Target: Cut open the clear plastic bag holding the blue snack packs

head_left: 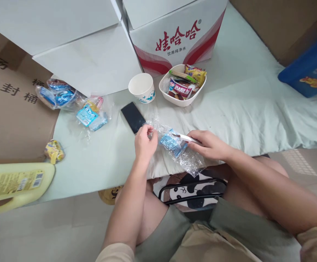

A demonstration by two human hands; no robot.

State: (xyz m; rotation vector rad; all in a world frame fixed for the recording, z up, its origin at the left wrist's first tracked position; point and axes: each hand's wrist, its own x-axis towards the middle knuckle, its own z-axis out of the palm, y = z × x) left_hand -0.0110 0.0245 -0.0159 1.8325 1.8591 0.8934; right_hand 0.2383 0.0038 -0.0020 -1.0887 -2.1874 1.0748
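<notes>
My left hand (146,142) is closed, its thumb and fingertips pinched at the edge of a crinkled clear plastic bag (192,162). A blue-and-white printed packet (171,141) lies in or under that plastic, between my hands. My right hand (209,145) grips a slim white tool (187,138) that looks like a small knife, its narrow tip pointing left over the packet. Just beyond my left hand lies a black phone (133,117), flat on the pale green cloth (101,160).
Behind stand a paper cup (142,89), a white bowl (182,103) of wrapped snacks, and white cartons (175,47). Left are bagged packets (89,114), a small yellow packet (54,151) and a yellow jug (16,185). A blue container (311,69) stands right.
</notes>
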